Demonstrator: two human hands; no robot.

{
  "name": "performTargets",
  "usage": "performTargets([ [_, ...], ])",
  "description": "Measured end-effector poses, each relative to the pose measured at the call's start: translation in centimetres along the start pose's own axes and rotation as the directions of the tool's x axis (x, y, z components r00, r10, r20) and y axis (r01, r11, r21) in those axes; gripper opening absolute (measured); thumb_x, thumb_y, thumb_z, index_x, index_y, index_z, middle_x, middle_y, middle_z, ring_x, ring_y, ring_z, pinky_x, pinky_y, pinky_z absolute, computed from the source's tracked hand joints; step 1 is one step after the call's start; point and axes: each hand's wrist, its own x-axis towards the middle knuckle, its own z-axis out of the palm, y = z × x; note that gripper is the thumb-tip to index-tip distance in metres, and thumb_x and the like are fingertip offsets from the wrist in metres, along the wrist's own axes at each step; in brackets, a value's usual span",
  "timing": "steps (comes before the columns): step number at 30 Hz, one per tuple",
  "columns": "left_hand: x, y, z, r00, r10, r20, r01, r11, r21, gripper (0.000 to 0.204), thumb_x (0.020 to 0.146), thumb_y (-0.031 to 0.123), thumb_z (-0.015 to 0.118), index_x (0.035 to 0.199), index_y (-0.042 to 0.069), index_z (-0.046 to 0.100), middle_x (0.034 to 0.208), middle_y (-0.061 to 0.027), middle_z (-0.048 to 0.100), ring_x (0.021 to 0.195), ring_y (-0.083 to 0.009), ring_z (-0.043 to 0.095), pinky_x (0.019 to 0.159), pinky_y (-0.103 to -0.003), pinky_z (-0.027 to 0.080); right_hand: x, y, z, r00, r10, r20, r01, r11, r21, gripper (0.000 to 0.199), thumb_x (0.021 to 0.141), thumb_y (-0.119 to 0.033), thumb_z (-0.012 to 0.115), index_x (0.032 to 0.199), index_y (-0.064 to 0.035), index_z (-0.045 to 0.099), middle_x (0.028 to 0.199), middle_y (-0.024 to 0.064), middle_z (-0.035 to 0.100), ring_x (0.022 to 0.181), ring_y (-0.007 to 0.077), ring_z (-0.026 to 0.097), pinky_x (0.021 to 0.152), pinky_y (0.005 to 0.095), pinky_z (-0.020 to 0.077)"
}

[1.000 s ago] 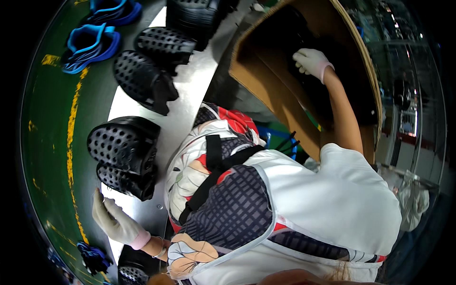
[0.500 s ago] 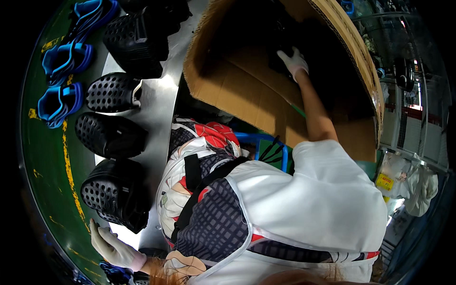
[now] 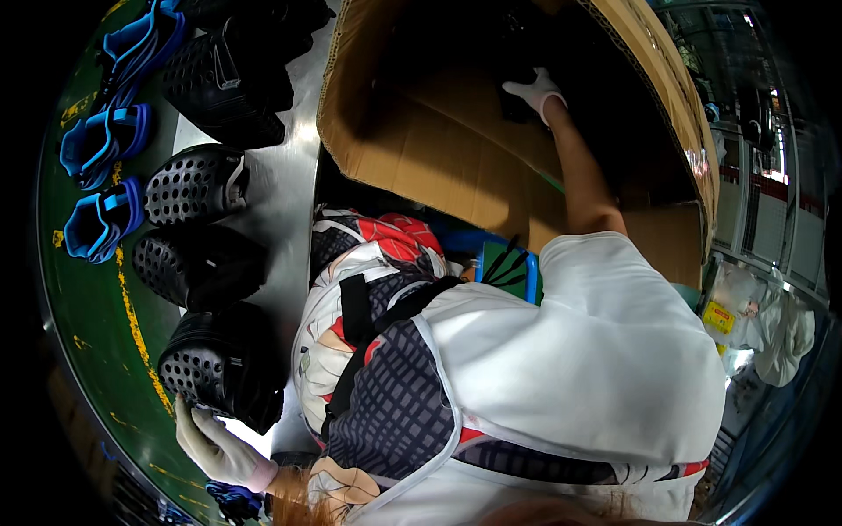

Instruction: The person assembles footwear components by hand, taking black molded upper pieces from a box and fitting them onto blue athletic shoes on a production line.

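Note:
My left hand point(image 3: 219, 451), in a white glove, has its fingers stretched out at the near end of a stack of black perforated clog-shaped pieces point(image 3: 210, 364). Its fingertips are at the stack's lower edge; whether they touch is unclear. My gloved right hand point(image 3: 537, 92) reaches deep into a large cardboard box point(image 3: 421, 167), thumb and fingers apart. Dark contents lie around it, too shadowed to make out. Farther up the metal table stand more such pieces: one stack point(image 3: 197, 263), one with a pale strap point(image 3: 193, 186), and a taller stack point(image 3: 224, 83).
Beyond the metal table point(image 3: 294, 167) runs a green belt point(image 3: 96, 329) with a worn yellow line. Several blue strapped pieces point(image 3: 105, 219) stand on it. A blue frame point(image 3: 533, 280) is beside the box. Plastic bags point(image 3: 772, 342) hang at the right by metal racks.
The view has shifted slightly, so the black pieces and box appear moved. My left fingers have come closer to the nearest stack. My right hand stays inside the box, a little farther in.

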Motion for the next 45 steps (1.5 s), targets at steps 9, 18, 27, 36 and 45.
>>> performTargets([
  [9,-0.3,-0.8,-0.3,0.998,-0.058,0.015,0.059,0.993,-0.101,0.029,0.101,0.011,0.047,0.124,-0.001,0.06,0.113,-0.0066,0.058,0.097,-0.0131,0.057,0.086,-0.025,0.046,-6.4,-1.4,-1.6,0.995,-0.085,0.053,0.061,0.934,0.351,0.062,0.072,-0.031,0.081,0.12,0.0014,0.059,0.111,0.014,0.066,0.102,0.025,0.062,0.091,0.0348,0.047],
  [18,-1.5,-0.2,-0.1,0.994,-0.107,-0.024,0.089,0.91,-0.405,0.032,0.102,0.014,0.044,0.125,-0.001,0.059,0.108,-0.0043,0.059,0.08,-0.0071,0.05,0.068,-0.022,0.04,-15.3,-7.7,-7.5,0.787,-0.587,0.191,0.197,0.532,0.824,0.087,0.079,-0.034,0.074,0.142,0.0101,0.032,0.133,0.0202,0.051,0.124,0.0261,0.05,0.103,0.0318,0.0401],
  [27,0.5,4.0,-1.0,0.943,-0.108,0.314,0.329,0.446,-0.833,0.055,0.09,0.017,0.05,0.139,-0.006,0.042,0.124,-0.0169,0.054,0.105,-0.0216,0.059,0.091,-0.03,0.046,-33.4,-23.8,0.7,0.402,-0.906,0.13,-0.226,0.04,0.973,0.077,0.064,-0.025,0.084,0.124,0.0059,0.048,0.111,0.0122,0.062,0.098,0.0189,0.061,0.085,0.0301,0.0491],
  [36,-0.6,-0.2,-0.4,0.928,0.103,0.357,0.354,-0.536,-0.766,0.074,0.091,0.028,0.063,0.147,0.0,0.023,0.137,-0.0197,0.044,0.119,-0.0314,0.054,0.098,-0.042,0.047,-39.0,-28.4,6.0,-0.144,-0.954,0.262,0.009,0.264,0.965,0.073,0.05,-0.019,0.091,0.109,0.0032,0.055,0.1,0.009,0.063,0.088,0.0156,0.061,0.077,0.0269,0.0477],
  [45,-0.8,1.2,-1.3,0.887,-0.042,0.46,0.398,-0.437,-0.807,0.046,0.094,0.022,0.054,0.133,-0.001,0.045,0.121,-0.0107,0.059,0.111,-0.0201,0.058,0.094,-0.035,0.048,-38.6,-27.6,5.9,-0.287,-0.901,0.324,0.157,0.289,0.944,0.068,0.04,-0.011,0.095,0.095,0.0038,0.058,0.086,0.0097,0.063,0.074,0.0161,0.061,0.066,0.0245,0.0464],
])
